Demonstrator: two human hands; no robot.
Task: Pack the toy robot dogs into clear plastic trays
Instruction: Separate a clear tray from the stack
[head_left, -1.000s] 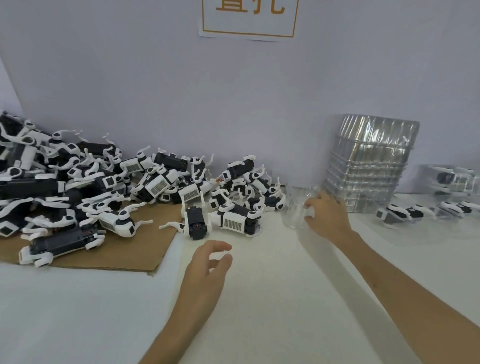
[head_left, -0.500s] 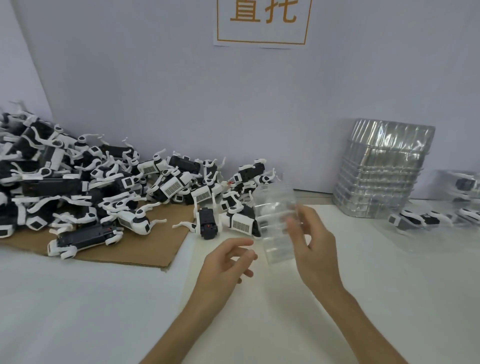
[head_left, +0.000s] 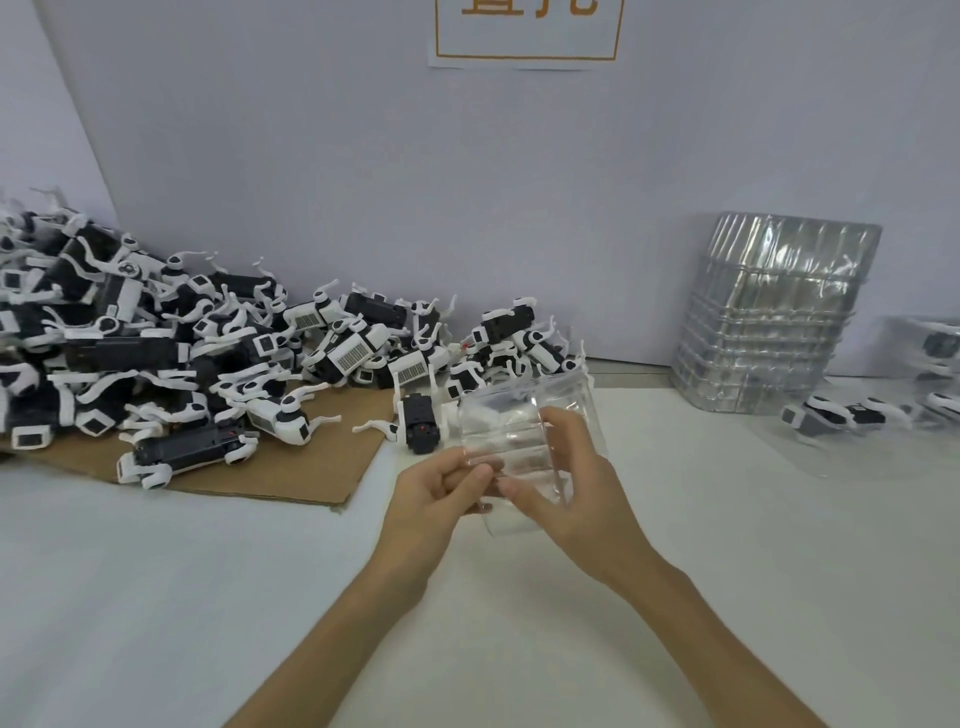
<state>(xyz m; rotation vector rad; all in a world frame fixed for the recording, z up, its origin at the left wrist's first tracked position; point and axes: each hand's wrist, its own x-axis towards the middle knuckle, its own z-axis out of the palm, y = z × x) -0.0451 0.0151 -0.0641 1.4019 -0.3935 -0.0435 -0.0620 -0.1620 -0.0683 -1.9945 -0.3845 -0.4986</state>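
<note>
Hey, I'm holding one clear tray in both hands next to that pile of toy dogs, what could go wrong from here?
1. The thin tray is held only by the left hand and right hand. Squeezing could buckle it, or it may slip.
2. The pile of toy dogs looks tangled, with legs interlocked. Lifting one might drag neighbours off the cardboard.

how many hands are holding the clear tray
2. The left hand pinches the near left edge of the clear tray; the right hand grips its right side. No other hand shows.
</note>
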